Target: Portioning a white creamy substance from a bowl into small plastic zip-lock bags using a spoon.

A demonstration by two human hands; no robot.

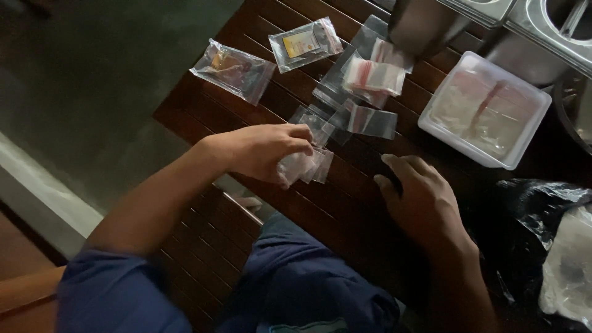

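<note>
My left hand [271, 151] is closed around a few small clear zip bags [308, 165] just above the dark slatted wooden table [345, 209]. My right hand [419, 200] rests flat on the table to the right, fingers loosely apart, holding nothing. Beyond the hands lies a loose scatter of small clear zip bags [364, 117], some with red seal strips [373, 77].
Two larger clear packets [234, 69] [305, 42] lie at the table's far left. A white plastic tray [524, 139] filled with clear bags sits at right. Metal containers [542, 24] stand behind it. A black plastic bag [530, 216] and a crumpled clear bag [567, 271] lie at lower right.
</note>
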